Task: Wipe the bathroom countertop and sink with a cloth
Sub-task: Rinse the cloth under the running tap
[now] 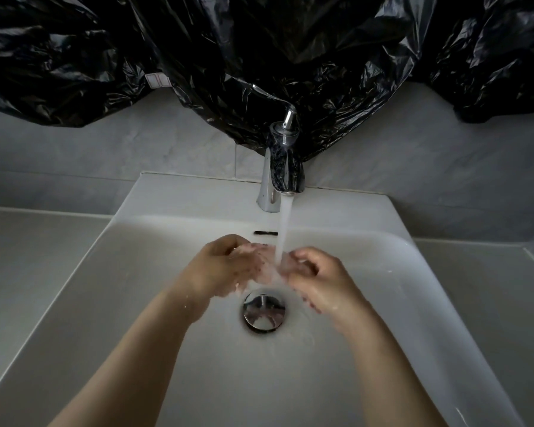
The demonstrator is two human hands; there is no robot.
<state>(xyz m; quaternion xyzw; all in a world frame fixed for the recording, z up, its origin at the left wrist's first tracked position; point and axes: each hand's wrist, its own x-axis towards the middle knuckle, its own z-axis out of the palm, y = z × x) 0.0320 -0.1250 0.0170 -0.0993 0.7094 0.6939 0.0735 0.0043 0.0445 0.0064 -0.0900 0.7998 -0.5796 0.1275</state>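
Sink (136, 303) — below left grip (225, 266), right grip (321, 278)

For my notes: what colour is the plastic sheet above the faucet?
The plastic sheet is shiny black; the head view shows it best.

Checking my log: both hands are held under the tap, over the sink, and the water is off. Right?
No, the water is running, not off. The head view shows it falling from the tap onto the left hand and right hand, held over the sink.

Water (283, 229) and blur hide what the fingers (304, 256) hold, if anything.
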